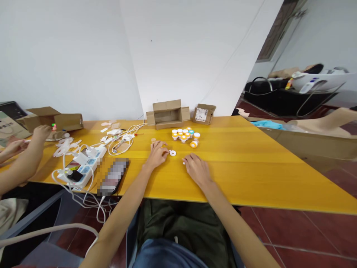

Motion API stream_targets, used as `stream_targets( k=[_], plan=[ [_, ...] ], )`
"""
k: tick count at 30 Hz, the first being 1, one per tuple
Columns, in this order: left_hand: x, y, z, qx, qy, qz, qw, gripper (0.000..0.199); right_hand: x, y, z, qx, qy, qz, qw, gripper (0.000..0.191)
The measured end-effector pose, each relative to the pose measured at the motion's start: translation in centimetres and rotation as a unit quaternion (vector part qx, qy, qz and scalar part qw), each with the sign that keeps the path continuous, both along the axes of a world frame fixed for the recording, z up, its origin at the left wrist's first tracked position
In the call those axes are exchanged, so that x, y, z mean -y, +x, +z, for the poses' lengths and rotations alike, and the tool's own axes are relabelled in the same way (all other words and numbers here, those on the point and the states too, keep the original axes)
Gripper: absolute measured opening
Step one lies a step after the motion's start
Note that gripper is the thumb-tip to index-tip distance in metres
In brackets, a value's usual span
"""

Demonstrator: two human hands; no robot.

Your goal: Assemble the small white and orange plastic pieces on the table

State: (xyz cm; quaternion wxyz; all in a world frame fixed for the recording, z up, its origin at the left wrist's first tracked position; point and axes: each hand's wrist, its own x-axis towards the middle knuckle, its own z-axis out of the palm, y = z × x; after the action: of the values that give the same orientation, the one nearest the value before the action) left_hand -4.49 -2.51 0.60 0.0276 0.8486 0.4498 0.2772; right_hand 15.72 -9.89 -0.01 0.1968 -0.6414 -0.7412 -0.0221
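My left hand [157, 153] is over the yellow table, its thumb and fingers closed close to a small white ring-shaped piece [173, 153]. What its fingertips hold, if anything, is too small to name. My right hand [196, 168] rests on the table to the right, fingers bent together, with a tiny white bit [183, 162] at the fingertips. Beyond the hands stands a group of small white and orange round pieces [183, 138], one with a teal top [191, 132]. One orange-ringed piece [193, 144] lies tipped at the near side. A small tan disc [153, 140] is behind my left hand.
An open cardboard box [168, 117] and a smaller box [204, 114] stand by the wall. To the left are a phone [114, 176], a power strip [89, 167] with tangled white cables, plastic scraps [67, 146], and another person's hands [41, 133] near a box [68, 122].
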Motion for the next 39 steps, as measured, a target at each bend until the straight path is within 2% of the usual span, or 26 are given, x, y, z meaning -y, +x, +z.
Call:
stream_targets(
  k=[7, 13, 16, 22, 28, 33, 39],
  plan=[
    [-0.3, -0.1, -0.1, 0.005, -0.005, 0.001, 1.0, 0.02, -0.3, -2.7, 1.3, 0.052, -0.051, 0.039, 0.997, 0.032],
    [-0.2, 0.1, 0.0, 0.033, 0.0, 0.013, 0.999, 0.019, -2.4, -3.5, 1.7, -0.007, -0.051, 0.02, 0.998, 0.026],
    [-0.3, 0.1, 0.1, 0.071, 0.01, 0.036, 0.997, 0.018, -3.1, -3.2, 1.6, -0.039, -0.049, 0.005, 0.998, 0.026],
    [-1.4, -0.6, -0.2, 0.184, 0.033, 0.079, 0.979, 0.014, -3.6, -3.6, 1.1, -0.041, -0.036, 0.026, 0.998, 0.022],
    [-1.5, -0.7, -0.2, 0.25, 0.02, 0.097, 0.963, 0.013, -3.1, -3.4, 0.7, -0.042, -0.022, 0.035, 0.998, 0.024],
    [-1.3, -0.4, -0.2, 0.256, -0.008, 0.081, 0.963, 0.014, -2.9, -3.7, 0.8, -0.026, -0.017, 0.06, 0.998, 0.021],
    [-1.5, -0.6, -0.5, 0.217, -0.007, 0.061, 0.974, 0.014, -3.6, -4.2, 1.0, -0.035, -0.011, 0.096, 0.995, 0.022]
  ],
)
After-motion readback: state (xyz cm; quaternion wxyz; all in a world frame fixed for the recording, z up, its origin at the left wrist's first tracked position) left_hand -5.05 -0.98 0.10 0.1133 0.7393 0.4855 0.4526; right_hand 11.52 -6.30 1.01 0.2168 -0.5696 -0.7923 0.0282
